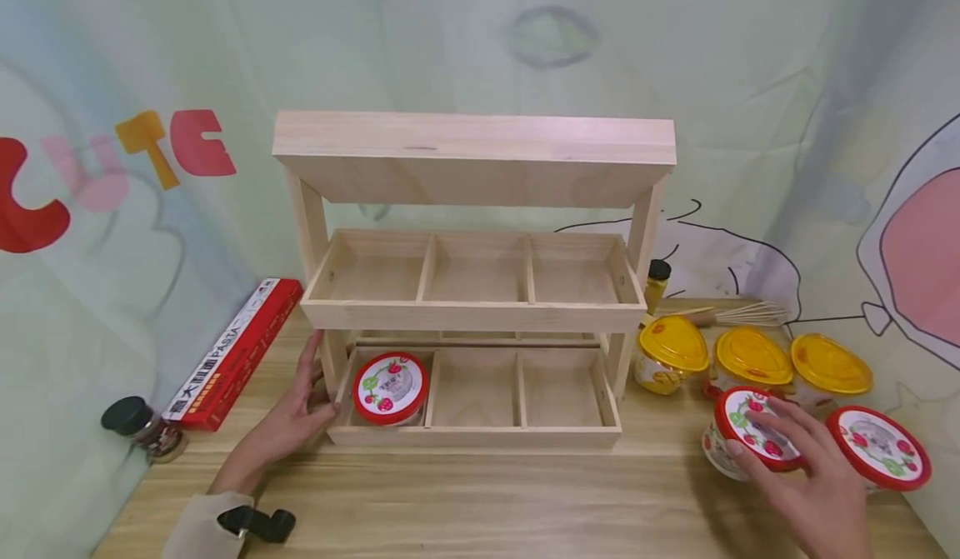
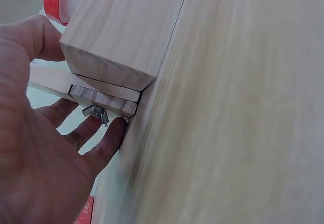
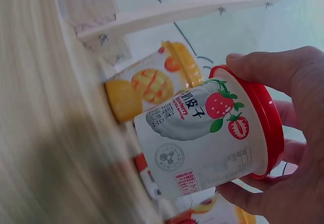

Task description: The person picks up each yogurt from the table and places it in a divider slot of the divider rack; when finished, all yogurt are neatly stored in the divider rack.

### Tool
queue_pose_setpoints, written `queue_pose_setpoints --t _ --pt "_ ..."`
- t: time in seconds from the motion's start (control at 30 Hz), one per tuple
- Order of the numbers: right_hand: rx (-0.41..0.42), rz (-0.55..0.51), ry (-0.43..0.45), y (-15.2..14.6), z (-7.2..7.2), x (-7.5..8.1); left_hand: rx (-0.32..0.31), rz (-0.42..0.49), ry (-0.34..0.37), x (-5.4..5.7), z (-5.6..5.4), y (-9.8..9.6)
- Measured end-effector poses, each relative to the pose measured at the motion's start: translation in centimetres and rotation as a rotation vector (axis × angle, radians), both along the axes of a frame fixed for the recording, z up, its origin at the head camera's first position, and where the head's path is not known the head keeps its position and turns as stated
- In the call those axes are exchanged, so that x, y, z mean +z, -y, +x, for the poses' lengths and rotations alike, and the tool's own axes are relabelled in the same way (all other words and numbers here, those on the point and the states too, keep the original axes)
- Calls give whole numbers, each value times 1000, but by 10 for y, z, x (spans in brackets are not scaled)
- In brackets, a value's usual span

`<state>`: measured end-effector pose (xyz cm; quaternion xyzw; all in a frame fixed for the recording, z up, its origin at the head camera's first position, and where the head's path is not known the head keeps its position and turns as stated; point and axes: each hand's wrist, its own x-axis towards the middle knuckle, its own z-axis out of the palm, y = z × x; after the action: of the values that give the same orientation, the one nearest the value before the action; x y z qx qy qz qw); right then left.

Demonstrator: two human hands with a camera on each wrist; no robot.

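Observation:
A two-tier wooden display shelf (image 1: 480,317) with a sloping top board stands in the middle of the head view. My left hand (image 1: 288,421) grips its lower left end, thumb at the tray and fingers behind the side piece, close to a wing nut (image 2: 96,111). A strawberry yogurt cup (image 1: 390,388) with a red-rimmed lid sits in the lower left compartment. At the right, my right hand (image 1: 821,480) holds a similar strawberry yogurt cup (image 3: 202,133) round its red lid. It appears raised off the table. Another red-lidded cup (image 1: 877,446) stands beside that hand.
Several yellow-lidded cups (image 1: 675,342) stand right of the shelf, with a whisk (image 1: 750,314) and a black-capped bottle (image 1: 657,282) behind. On the left lie a red pasta box (image 1: 232,355) and a black-capped jar (image 1: 146,430). Printed curtains hang around the wooden table (image 1: 450,501).

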<state>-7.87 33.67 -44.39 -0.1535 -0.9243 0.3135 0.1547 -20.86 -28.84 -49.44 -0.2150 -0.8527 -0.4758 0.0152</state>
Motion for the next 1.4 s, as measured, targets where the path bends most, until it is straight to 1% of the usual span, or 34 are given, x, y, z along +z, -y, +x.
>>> queue_pose_setpoints --t 0.07,0.13,0.23,0.37,0.43,0.63,0.73,0.8,0.87,1.03,1.27,1.4 --pt "8 -1 18 3 1 3 1 3 9 1 0 0" --pt "16 2 10 7 1 6 3 0 15 1 1 0" --pt "29 6 -34 13 2 8 7 -2 26 1 1 0" --pt "60 10 -121 21 0 11 6 2 35 0 1 0" --pt "87 16 -144 25 -1 13 1 8 29 0 0 0" --pt "178 -1 -153 38 -4 15 -16 28 10 1 0 -1" --pt "223 -4 -214 45 -6 13 -15 31 13 2 1 -1" --pt "239 10 -242 49 -7 13 -13 24 15 2 1 -1" --pt "250 17 -247 54 -9 14 -5 16 17 2 1 -1" --pt "282 32 -215 66 -13 16 8 2 32 2 1 0" --pt "322 9 -180 78 -19 20 -13 25 0 2 1 -1" --pt "337 9 -176 85 -21 21 -17 32 5 1 1 -1"
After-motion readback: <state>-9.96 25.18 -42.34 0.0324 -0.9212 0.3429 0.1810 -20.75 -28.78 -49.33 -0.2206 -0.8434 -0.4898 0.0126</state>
